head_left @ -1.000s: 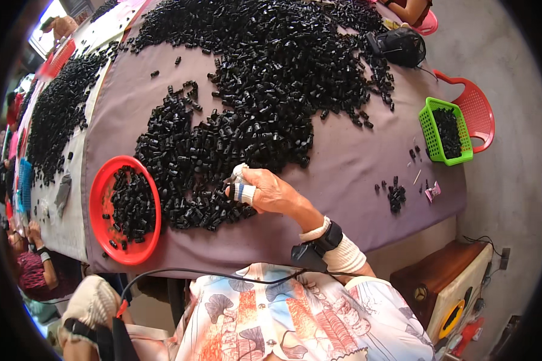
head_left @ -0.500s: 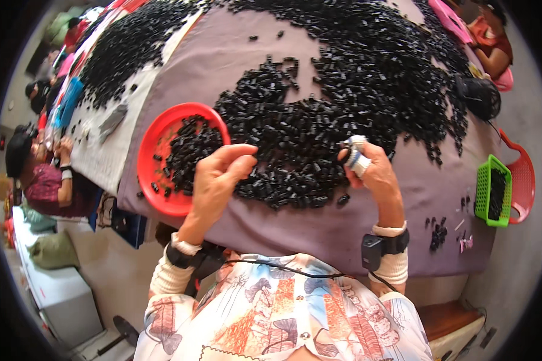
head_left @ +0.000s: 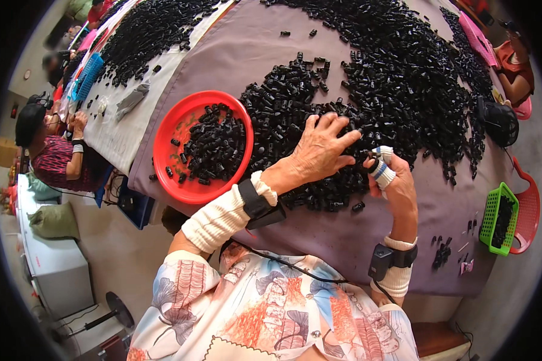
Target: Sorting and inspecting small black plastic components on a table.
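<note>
A wide heap of small black plastic pieces [head_left: 274, 111] covers much of the mauve cloth [head_left: 223, 66]. Above its near part, my left hand [head_left: 319, 147] reaches across with fingers spread, its fingertips just over or touching the pieces. My right hand [head_left: 398, 180], with white wraps on thumb and finger, pinches one small black piece [head_left: 367, 163] at the heap's right side. To the left lies a round red tray [head_left: 200, 195] holding a loose mound of the same pieces. Both wrists carry white cuffs and black straps.
A green basket [head_left: 489, 210] with black pieces stands at the right edge, against a red plastic chair [head_left: 529, 207]. A small cluster of pieces [head_left: 442, 256] lies nearby. At the left table, a person [head_left: 60, 159] works. Another person [head_left: 515, 69] sits far right.
My left hand has swung right from beside the red tray to the heap, its fingers going from curled to spread. My right hand stays pinched near the same part of the heap.
</note>
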